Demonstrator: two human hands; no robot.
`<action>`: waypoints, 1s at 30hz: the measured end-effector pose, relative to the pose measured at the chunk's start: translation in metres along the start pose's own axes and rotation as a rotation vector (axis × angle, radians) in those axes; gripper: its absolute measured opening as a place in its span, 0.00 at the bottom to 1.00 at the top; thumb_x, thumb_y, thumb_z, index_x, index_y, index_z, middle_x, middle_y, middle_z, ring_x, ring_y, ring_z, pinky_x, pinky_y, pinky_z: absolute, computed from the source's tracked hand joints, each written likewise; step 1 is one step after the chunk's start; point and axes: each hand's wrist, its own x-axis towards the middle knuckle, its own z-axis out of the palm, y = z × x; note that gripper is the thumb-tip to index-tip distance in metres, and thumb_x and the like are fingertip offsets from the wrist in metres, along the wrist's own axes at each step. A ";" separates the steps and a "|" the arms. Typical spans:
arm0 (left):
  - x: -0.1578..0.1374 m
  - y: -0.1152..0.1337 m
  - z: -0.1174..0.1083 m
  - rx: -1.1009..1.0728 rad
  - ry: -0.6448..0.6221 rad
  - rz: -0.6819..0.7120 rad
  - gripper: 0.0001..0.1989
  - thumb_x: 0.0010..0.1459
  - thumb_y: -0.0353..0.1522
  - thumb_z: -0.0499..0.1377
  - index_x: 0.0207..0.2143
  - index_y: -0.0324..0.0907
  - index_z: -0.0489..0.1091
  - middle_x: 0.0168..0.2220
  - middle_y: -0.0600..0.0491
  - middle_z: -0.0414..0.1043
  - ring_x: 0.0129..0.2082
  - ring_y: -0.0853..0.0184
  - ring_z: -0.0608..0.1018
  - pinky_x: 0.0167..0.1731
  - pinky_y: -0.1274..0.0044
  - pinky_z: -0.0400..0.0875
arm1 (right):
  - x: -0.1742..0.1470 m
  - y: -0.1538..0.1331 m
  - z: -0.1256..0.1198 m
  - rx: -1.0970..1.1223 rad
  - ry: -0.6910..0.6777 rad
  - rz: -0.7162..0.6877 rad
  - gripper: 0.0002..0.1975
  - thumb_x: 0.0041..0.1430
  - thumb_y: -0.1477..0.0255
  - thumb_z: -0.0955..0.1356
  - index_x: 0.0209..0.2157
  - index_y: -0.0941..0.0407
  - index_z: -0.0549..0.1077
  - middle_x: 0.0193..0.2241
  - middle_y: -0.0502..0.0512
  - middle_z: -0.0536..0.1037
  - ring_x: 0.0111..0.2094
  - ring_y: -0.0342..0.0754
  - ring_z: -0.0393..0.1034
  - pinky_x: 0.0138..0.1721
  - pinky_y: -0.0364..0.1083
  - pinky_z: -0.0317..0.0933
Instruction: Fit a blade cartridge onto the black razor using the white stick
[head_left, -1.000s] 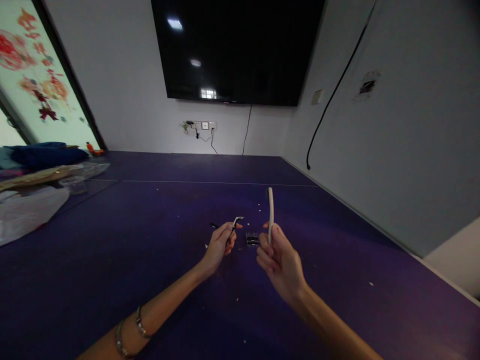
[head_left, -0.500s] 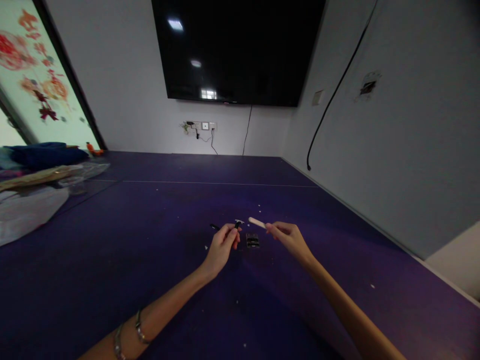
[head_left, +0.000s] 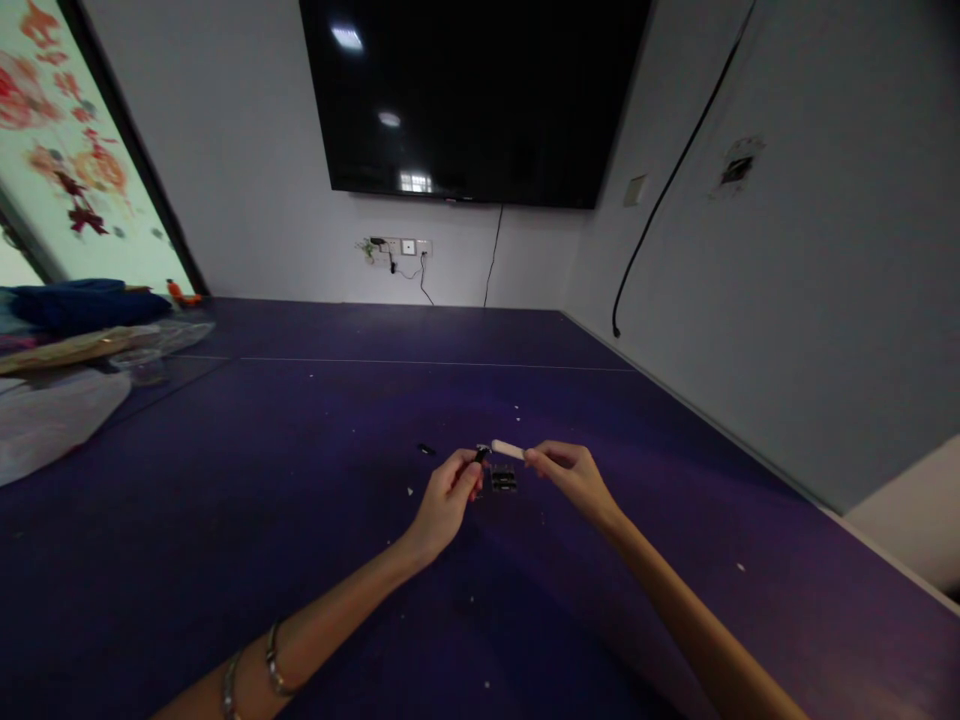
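Note:
My left hand (head_left: 448, 497) is closed on a small black-handled tool (head_left: 481, 454) with a short, pale metallic head, too small to make out fully. My right hand (head_left: 571, 474) pinches a flat, pale stick (head_left: 508, 450) with a rounded end, which points left. The stick's tip is at the tool's head; whether they touch I cannot tell. Just below the stick, a small clear pack with dark pieces (head_left: 504, 480) lies on the purple surface (head_left: 337, 580). A small black piece (head_left: 426, 449) lies left of my left hand.
White scraps (head_left: 741, 567) dot the surface. At the far left are a plastic bag (head_left: 56, 420) and folded blue cloth (head_left: 82, 307). A large screen (head_left: 480, 100) hangs on the wall, with sockets (head_left: 408, 247) below it. A black cable (head_left: 660, 200) hangs at the right.
My right hand has moved the stick slightly left, bringing its tip to the tool's head. My left hand has shifted slightly right with the tool, uncovering more of the black piece.

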 end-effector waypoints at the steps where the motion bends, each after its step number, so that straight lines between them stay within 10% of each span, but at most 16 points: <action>1: -0.001 0.000 0.001 -0.008 -0.010 -0.003 0.10 0.58 0.37 0.51 0.32 0.39 0.66 0.23 0.57 0.60 0.22 0.74 0.62 0.22 0.81 0.55 | 0.000 -0.001 0.000 -0.002 -0.008 -0.004 0.14 0.50 0.62 0.68 0.19 0.58 0.73 0.16 0.48 0.64 0.21 0.40 0.56 0.22 0.41 0.47; 17: -0.009 0.003 0.012 -0.588 -0.172 -0.275 0.11 0.57 0.38 0.55 0.32 0.37 0.64 0.20 0.60 0.54 0.16 0.79 0.56 0.18 0.82 0.50 | 0.002 0.010 -0.002 -0.059 -0.009 0.006 0.17 0.49 0.58 0.67 0.20 0.58 0.72 0.17 0.48 0.65 0.22 0.42 0.58 0.23 0.41 0.50; 30: -0.009 0.006 0.011 -0.598 -0.199 -0.264 0.11 0.57 0.39 0.54 0.33 0.38 0.63 0.20 0.60 0.54 0.17 0.77 0.56 0.19 0.80 0.53 | 0.006 0.023 -0.007 -0.088 0.011 0.010 0.19 0.50 0.57 0.66 0.19 0.59 0.71 0.16 0.48 0.65 0.21 0.41 0.58 0.23 0.41 0.50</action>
